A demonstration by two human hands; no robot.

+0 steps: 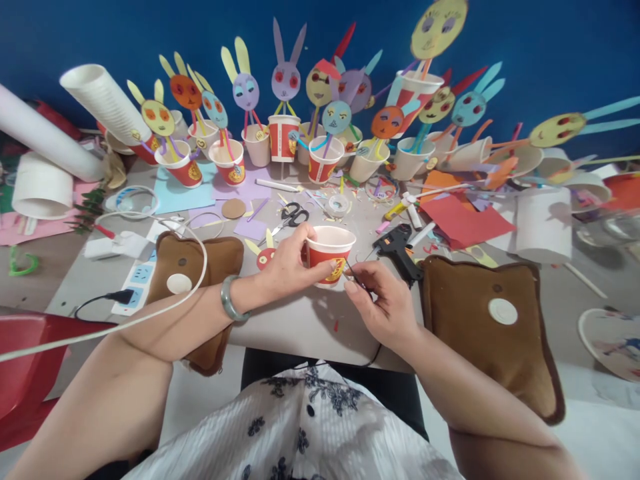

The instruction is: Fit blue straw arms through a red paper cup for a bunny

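My left hand (286, 265) is closed round a red and white paper cup (324, 256), held upright just above the table's front part. Its thumb lies along the cup's front, beside a yellow emblem. In my right hand (384, 301) is a thin dark pointed tool (357, 275), its tip at the cup's right side; the fingers hide most of it, so its kind is unclear. Partly behind my left hand lies a red paper rabbit face (265, 257) with yellow ears. Black-handled scissors (294, 215) rest beyond the cup. A black glue gun (400, 251) lies to its right.
Several cups with paper rabbit figures, one a purple rabbit (286, 81), line the blue wall. Brown cushions flank my arms, the right cushion (480, 360) larger in view. A white cable (204, 257) crosses above my left forearm near a power strip (140, 275). Red paper (470, 223) lies right.
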